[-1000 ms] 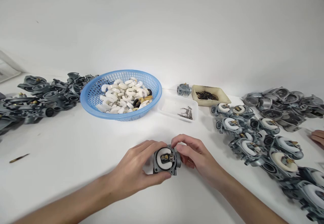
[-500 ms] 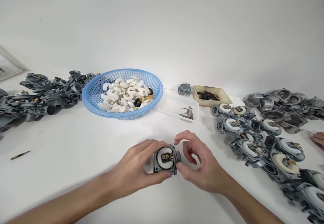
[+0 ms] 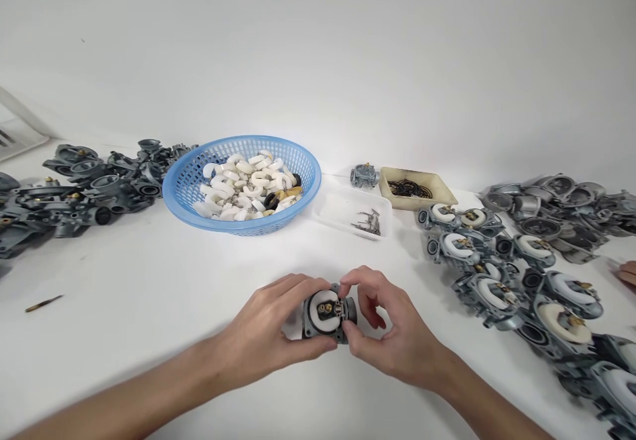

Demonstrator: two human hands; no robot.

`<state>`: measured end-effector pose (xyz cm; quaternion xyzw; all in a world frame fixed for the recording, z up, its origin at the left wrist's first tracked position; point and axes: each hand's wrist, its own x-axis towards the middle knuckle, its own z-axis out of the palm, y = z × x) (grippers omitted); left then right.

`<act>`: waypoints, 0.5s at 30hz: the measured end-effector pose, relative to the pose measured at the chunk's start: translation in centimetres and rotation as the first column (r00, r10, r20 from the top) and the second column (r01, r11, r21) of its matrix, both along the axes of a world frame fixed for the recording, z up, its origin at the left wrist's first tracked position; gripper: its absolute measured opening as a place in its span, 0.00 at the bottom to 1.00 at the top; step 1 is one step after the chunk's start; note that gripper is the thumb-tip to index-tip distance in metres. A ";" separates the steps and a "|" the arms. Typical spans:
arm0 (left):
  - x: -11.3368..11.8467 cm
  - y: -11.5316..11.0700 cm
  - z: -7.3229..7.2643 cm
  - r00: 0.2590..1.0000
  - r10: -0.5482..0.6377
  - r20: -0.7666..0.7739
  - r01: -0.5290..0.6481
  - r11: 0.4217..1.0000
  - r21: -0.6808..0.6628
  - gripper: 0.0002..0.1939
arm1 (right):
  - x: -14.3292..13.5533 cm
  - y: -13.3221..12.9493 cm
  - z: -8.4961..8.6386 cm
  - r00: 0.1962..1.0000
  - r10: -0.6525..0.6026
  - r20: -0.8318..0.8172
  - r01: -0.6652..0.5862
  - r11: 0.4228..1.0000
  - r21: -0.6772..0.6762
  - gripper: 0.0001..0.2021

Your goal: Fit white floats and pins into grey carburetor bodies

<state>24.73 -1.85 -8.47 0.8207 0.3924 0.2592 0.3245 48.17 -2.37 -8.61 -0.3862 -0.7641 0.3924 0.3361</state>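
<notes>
A grey metal carburetor body (image 3: 311, 327) with a white C-shaped float (image 3: 317, 319) and brass parts in its middle is near the front centre. My left hand (image 3: 278, 324) grips it from the left, fingers along the far edge and thumb along the near edge. On the right side of the body, my right hand (image 3: 387, 330) touches it with index finger and thumb, a little apart beside the float's hinge. Whether a small piece lies between those fingertips cannot be made out.
A blue basket (image 3: 171, 191) holds white floats. Behind are a clear tray (image 3: 332, 208) with small pins, a cream tray (image 3: 442, 191) with black rings and one carburetor (image 3: 364, 175). Carburetors (image 3: 491, 294) crowd the right, others (image 3: 106, 185) the left. Another person's hand (image 3: 629, 272) shows far right.
My right index finger has come down onto the carburetor's right side, and the thumb has moved slightly inward. My left hand keeps its hold.
</notes>
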 end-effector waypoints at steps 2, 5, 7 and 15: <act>0.0 0.0 0.1 1.000 -0.001 -0.001 0.001 1.000 -0.005 0.25 | 0.0 0.0 0.0 1.000 0.002 -0.007 -0.002 1.000 0.010 0.30; 0.0 0.0 0.1 1.000 -0.007 0.002 0.007 1.000 0.002 0.25 | -0.1 0.1 0.0 1.000 -0.007 -0.009 0.007 1.000 0.016 0.30; 0.0 0.0 -0.1 1.000 -0.006 0.003 0.006 1.000 0.008 0.25 | -0.1 0.1 -0.1 1.000 -0.008 -0.007 0.008 1.000 0.010 0.30; -0.1 0.0 -0.1 1.000 -0.001 0.002 0.001 1.000 0.001 0.26 | -0.1 0.0 -0.2 1.000 0.008 -0.018 -0.008 1.000 0.006 0.30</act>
